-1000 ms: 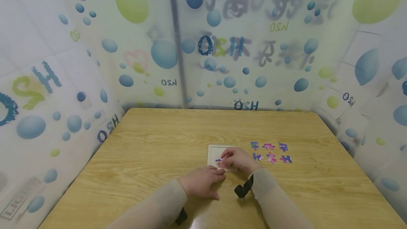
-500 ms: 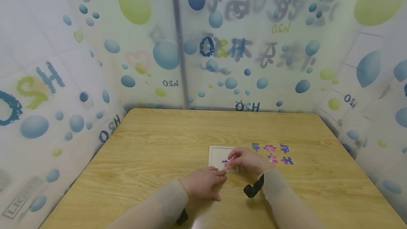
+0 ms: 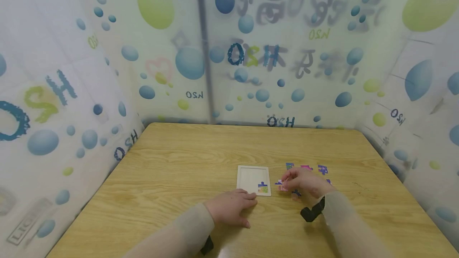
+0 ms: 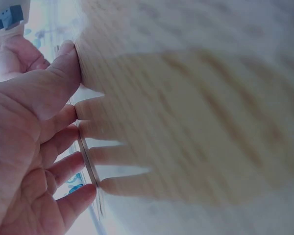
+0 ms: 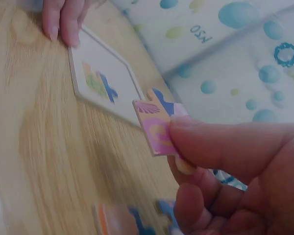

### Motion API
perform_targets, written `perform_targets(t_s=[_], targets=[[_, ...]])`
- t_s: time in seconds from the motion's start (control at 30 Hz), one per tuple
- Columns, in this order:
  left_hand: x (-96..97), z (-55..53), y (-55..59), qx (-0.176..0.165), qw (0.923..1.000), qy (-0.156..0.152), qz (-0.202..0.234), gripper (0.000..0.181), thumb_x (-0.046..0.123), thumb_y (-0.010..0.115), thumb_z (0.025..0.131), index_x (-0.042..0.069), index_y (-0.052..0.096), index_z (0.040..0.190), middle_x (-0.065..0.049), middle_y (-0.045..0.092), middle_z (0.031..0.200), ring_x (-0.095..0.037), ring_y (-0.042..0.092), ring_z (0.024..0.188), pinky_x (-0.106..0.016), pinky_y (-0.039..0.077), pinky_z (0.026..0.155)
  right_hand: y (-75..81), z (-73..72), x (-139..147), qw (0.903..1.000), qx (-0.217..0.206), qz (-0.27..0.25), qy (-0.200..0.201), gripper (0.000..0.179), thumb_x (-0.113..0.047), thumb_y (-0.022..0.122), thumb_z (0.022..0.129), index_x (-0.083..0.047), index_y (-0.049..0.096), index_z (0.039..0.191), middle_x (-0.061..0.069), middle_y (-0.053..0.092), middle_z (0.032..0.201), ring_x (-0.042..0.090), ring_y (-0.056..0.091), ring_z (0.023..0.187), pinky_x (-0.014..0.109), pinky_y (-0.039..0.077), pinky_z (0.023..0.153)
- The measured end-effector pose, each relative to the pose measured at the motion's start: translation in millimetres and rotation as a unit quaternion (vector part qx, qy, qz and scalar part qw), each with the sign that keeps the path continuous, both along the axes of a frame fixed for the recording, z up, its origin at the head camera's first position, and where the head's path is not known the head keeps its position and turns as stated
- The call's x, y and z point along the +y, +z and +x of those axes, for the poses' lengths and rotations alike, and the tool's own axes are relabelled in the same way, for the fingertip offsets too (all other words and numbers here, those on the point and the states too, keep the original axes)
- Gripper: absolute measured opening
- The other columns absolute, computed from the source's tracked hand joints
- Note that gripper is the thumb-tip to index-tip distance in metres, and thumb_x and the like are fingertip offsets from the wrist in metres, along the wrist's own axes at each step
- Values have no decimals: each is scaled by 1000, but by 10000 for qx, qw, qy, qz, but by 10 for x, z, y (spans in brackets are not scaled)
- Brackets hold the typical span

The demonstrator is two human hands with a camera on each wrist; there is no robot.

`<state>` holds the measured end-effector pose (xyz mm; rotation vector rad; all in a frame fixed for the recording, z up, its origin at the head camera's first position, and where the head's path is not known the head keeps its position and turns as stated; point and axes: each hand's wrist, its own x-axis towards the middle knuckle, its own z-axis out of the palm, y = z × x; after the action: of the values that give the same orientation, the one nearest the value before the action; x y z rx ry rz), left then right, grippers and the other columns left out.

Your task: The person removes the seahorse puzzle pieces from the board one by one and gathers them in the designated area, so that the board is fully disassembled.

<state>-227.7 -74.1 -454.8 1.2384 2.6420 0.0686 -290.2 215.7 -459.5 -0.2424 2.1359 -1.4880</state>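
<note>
In the head view my right hand (image 3: pixel 305 182) is just right of a pale puzzle tray (image 3: pixel 247 173). Its thumb and fingers pinch a jigsaw piece (image 5: pixel 154 129), pink and orange with a blue knob, raised above the table in the right wrist view. Another jigsaw piece (image 3: pixel 263 188), green and orange with a blue tab, lies in the tray's near right corner. My left hand (image 3: pixel 231 208) lies palm down with fingers extended, fingertips at the tray's near edge. The left wrist view shows those fingers (image 4: pixel 71 169) spread along it.
Several loose jigsaw pieces lie on the wooden table (image 3: pixel 172 170) around the right hand, among them a blue one (image 3: pixel 322 169) and a near one (image 3: pixel 295 194). The hand partly covers the group. Patterned curtains (image 3: pixel 229 106) surround the table's back and sides.
My right hand has moved right, from over the tray to beside it, carrying the pinched jigsaw piece. The piece in the tray's corner is now uncovered. The left hand stays in place.
</note>
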Motion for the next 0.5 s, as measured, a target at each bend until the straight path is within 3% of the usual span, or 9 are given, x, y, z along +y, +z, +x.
perform_targets(t_s=[0.17, 0.5], targets=[[-8, 2, 4, -86, 10000, 9, -2, 68, 52, 63, 87, 17, 47, 143, 3, 36, 152, -21, 37, 137, -30, 31, 111, -31, -4, 221, 9988, 390, 289, -36, 22, -12, 72, 84, 3, 63, 98, 5, 62, 90, 21, 54, 85, 35, 42, 79], [0, 5, -2, -94, 9999, 67, 4, 68, 52, 64, 87, 18, 47, 143, 4, 36, 152, -21, 36, 137, -31, 31, 111, -11, 14, 546, 9967, 443, 676, -74, 27, -16, 75, 82, 2, 64, 100, 3, 63, 88, 20, 54, 86, 33, 42, 79]])
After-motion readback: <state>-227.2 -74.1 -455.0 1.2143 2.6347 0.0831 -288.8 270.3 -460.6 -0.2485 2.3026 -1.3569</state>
